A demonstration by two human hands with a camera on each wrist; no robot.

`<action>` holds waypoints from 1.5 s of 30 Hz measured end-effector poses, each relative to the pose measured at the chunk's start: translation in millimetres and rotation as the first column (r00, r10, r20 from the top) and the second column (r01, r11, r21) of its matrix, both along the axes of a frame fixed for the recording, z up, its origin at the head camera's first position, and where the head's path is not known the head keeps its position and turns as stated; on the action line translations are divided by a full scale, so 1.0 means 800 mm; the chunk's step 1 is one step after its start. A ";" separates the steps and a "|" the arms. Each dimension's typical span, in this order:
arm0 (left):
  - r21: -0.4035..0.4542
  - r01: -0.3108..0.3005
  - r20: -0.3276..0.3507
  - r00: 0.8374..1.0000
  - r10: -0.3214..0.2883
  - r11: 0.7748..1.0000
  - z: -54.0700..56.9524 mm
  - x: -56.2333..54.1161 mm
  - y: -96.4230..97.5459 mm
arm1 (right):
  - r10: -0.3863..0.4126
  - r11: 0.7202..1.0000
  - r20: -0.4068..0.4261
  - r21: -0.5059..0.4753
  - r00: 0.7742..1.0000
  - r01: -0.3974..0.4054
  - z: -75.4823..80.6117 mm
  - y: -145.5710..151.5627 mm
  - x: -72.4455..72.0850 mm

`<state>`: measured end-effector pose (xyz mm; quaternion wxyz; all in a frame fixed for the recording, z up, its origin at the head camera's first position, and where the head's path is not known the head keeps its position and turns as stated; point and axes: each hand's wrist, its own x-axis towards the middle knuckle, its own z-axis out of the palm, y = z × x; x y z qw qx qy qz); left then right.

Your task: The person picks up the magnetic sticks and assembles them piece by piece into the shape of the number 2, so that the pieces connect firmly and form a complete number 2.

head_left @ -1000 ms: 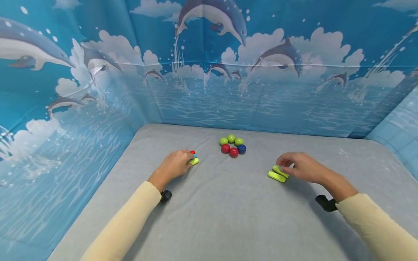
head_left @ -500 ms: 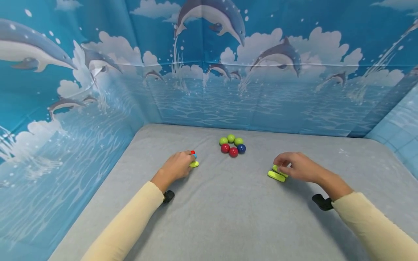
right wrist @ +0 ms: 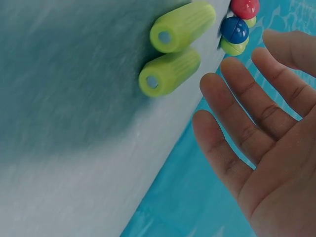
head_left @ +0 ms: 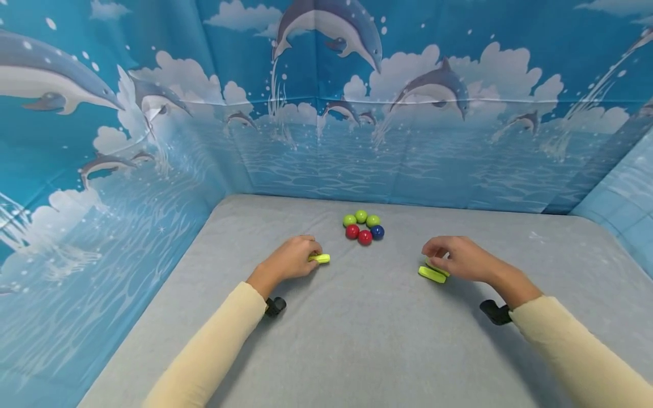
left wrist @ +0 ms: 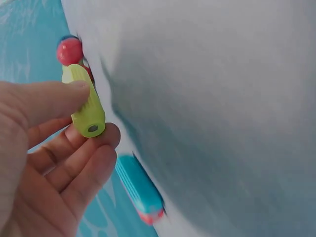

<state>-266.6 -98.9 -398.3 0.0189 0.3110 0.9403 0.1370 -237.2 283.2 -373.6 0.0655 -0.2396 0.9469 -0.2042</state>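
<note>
My left hand (head_left: 289, 258) pinches a yellow-green magnetic rod (left wrist: 90, 106) between thumb and fingers, raised off the cloth in the left wrist view. The rod has ridged sides and a grey disc in its end. Below that hand lie a blue rod (left wrist: 139, 185) and a red rod (left wrist: 150, 217) side by side, hidden behind the hand in the head view. My right hand (head_left: 461, 259) hovers with loosely bent fingers and holds nothing. Close beside it, two more yellow-green rods (right wrist: 182, 27) lie next to each other on the cloth.
Between and beyond the hands, a ring of glossy balls sits on the grey cloth (head_left: 367, 328): green balls (head_left: 361, 216) at the back, red balls (head_left: 364, 237) in front and a blue ball (head_left: 377, 232) at the right. A dolphin-print curtain (head_left: 326, 158) encloses the surface.
My left hand has moved right with the yellow-green rod, away from where the red and blue rods showed beside it. The right hand has drifted slightly left over its rods.
</note>
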 end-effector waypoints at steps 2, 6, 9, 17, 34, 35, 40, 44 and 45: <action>0.028 0.009 0.039 0.999 -0.010 1.000 0.000 -0.004 0.013 | 0.003 1.000 -0.002 -0.007 1.000 -0.003 -0.001 -0.004 -0.003; 0.075 0.006 0.103 0.995 -0.014 0.997 -0.003 -0.013 0.042 | 0.003 1.000 0.000 -0.018 1.000 -0.003 0.000 -0.014 -0.011; 0.106 0.000 0.139 0.990 -0.015 0.994 -0.004 -0.017 0.061 | 0.000 1.000 0.007 -0.024 1.000 0.000 -0.001 -0.021 -0.017; 0.154 -0.004 0.170 0.985 -0.023 0.988 -0.010 -0.022 0.092 | -0.008 0.999 0.027 -0.045 1.000 0.009 -0.002 -0.032 -0.029; 0.216 -0.210 0.413 0.905 0.106 0.954 -0.015 -0.021 0.100 | -0.004 0.997 -0.059 0.076 0.998 0.008 -0.010 -0.091 -0.074; 0.220 -0.217 0.420 0.901 0.109 0.951 -0.015 -0.021 0.099 | 0.000 0.995 -0.055 0.099 0.999 0.006 -0.011 -0.094 -0.077; 0.231 -0.249 0.439 0.889 0.127 0.941 -0.016 -0.021 0.099 | -0.033 0.992 -0.066 0.120 0.997 0.040 -0.017 -0.098 -0.085; 0.237 -0.257 0.443 0.887 0.131 0.937 -0.019 -0.021 0.101 | -0.058 0.995 -0.106 0.081 0.993 0.067 -0.022 -0.098 -0.084; 0.238 -0.259 0.446 0.885 0.132 0.936 -0.019 -0.022 0.101 | -0.051 0.995 -0.110 0.075 0.993 0.060 -0.023 -0.098 -0.083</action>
